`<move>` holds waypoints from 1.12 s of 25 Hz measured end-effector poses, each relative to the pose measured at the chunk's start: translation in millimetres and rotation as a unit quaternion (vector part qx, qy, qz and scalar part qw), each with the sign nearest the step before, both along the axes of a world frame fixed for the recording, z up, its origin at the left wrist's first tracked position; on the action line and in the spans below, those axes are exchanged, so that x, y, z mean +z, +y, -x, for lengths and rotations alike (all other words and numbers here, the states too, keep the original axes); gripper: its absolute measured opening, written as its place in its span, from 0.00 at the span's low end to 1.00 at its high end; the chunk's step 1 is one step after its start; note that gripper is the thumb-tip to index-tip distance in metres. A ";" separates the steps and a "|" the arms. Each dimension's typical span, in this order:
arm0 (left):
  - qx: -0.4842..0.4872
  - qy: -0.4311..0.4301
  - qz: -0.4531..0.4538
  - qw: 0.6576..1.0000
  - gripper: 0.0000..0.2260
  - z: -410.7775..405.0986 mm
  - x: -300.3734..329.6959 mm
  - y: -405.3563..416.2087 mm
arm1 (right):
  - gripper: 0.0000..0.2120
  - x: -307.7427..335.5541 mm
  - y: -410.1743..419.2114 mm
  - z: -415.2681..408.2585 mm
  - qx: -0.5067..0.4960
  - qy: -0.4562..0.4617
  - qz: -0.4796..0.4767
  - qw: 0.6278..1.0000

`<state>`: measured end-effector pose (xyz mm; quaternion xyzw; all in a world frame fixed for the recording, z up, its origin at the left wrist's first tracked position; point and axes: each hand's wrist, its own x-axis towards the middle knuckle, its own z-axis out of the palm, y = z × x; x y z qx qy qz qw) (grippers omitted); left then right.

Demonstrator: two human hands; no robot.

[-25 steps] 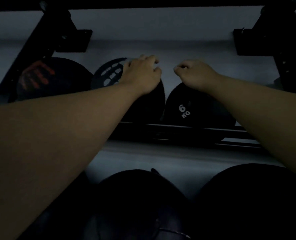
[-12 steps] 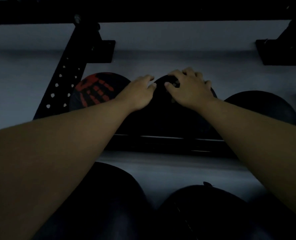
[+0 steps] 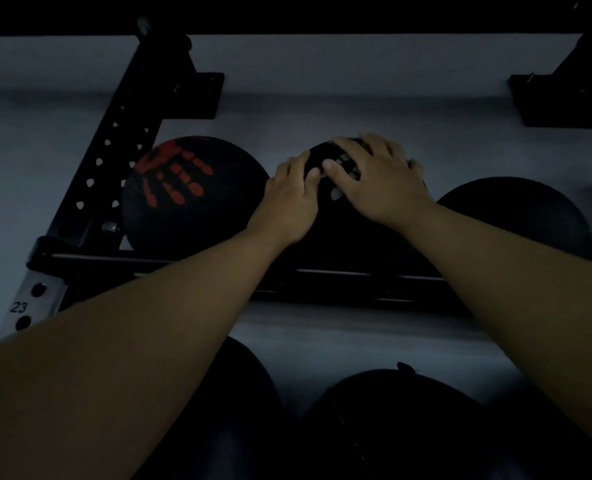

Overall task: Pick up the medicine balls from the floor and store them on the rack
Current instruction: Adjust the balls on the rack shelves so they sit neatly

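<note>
The scene is dim. Three black medicine balls sit in a row on the black rack (image 3: 356, 275). The left ball (image 3: 190, 199) has a red handprint. The middle ball (image 3: 350, 233) carries a pale grey handprint and lies under both my hands. My left hand (image 3: 287, 202) presses its left upper side with fingers curled over it. My right hand (image 3: 381, 178) lies spread over its top. The right ball (image 3: 523, 220) is plain black and untouched.
A perforated black upright (image 3: 114, 161) slants at the left, with a grey post marked 23 (image 3: 35, 303) below it. A black bracket (image 3: 561, 98) hangs at the upper right. Two large dark balls (image 3: 401, 427) lie low in front, on the tier below.
Both hands have settled onto the middle ball, my right hand crossing over from the ball marked 6 KG. The view has shifted left, and the red-print ball shows in full.
</note>
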<state>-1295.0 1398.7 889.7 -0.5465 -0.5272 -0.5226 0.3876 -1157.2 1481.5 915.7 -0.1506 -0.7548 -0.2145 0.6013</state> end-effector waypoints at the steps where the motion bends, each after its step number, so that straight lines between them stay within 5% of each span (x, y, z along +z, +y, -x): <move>1: 0.006 0.002 0.010 1.000 0.26 1.2 2.2 -1.4 | 0.29 0.2 0.5 -0.6 -0.001 -0.002 -0.001 1.000; 5: 0.054 0.038 0.070 0.995 0.26 7.9 10.4 -25.3 | 0.28 1.9 -1.2 0.0 -0.009 0.014 -0.002 1.000; 17: 0.152 0.039 -0.004 0.988 0.26 138.9 27.8 -182.2 | 0.28 24.3 -133.2 127.1 0.089 0.022 -0.007 0.996; 28: -0.013 -0.028 0.033 0.999 0.32 219.7 11.3 -158.0 | 0.29 13.0 -152.2 217.9 -0.003 0.012 -0.022 1.000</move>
